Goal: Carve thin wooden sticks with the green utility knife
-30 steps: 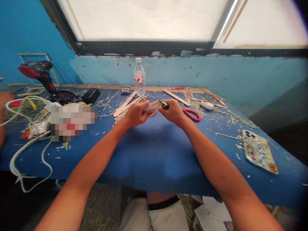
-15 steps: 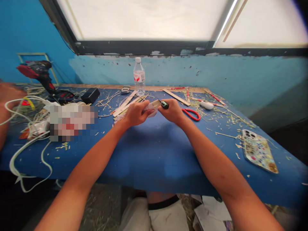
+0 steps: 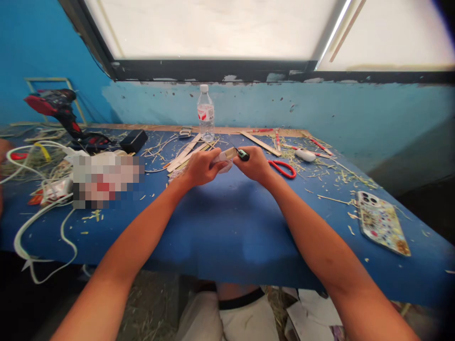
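My left hand [image 3: 203, 166] is closed around a small pale block [image 3: 227, 154], whitish at the sides with a beige upper face. It is too small to tell its kind. In my right hand [image 3: 254, 163] is a dark-handled tool [image 3: 243, 154] with a pale green part at its end. A thin dark tip reaches from it towards the block's right end; whether it touches, I cannot tell. Both hands are close together above the blue table [image 3: 220, 227]. Red-handled scissors or pliers [image 3: 284, 169] lie just right of my right hand, partly hidden by it.
A water bottle [image 3: 205, 116] stands behind my hands, near wooden strips [image 3: 185, 154]. Leftward are a cordless drill [image 3: 67, 111], a black box [image 3: 134, 141] and white cables [image 3: 21, 227]. A computer mouse [image 3: 304, 155], a phone [image 3: 383, 222] and scattered shavings lie right.
At the far left, another person's hand and arm have drawn back towards the picture's edge. My own hands and what they hold look almost unmoved.
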Demonstrator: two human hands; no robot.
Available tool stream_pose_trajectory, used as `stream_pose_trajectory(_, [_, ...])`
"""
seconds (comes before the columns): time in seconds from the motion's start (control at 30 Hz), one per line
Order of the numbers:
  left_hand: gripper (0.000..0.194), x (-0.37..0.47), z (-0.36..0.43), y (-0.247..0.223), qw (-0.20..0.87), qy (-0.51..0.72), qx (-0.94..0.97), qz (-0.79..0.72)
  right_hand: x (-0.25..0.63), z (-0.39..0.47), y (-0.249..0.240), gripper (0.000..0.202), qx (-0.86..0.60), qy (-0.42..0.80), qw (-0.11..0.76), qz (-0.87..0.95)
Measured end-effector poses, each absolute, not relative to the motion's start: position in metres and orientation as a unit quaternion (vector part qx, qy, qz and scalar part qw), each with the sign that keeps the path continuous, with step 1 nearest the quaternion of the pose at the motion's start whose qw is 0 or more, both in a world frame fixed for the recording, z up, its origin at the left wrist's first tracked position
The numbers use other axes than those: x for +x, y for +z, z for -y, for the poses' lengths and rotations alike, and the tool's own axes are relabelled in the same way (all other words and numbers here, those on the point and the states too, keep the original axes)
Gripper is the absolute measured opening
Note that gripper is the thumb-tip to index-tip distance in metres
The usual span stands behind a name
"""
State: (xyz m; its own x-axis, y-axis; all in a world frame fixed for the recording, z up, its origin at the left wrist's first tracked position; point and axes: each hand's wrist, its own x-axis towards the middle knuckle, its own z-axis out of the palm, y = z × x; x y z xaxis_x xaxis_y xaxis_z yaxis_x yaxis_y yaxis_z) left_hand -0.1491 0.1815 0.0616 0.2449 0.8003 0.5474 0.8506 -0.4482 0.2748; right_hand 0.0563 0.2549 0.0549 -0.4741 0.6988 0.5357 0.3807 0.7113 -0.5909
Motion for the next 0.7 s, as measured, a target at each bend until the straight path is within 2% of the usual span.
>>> stream_pose_trajectory(0.7, [0.033, -0.1493, -0.1813, 0.0619, 0.039, -0.318, -0.786, 0.529, 0.0556, -0.2535, 0.0553, 0.024, -0.328, 0.2, 0.39, 0.837])
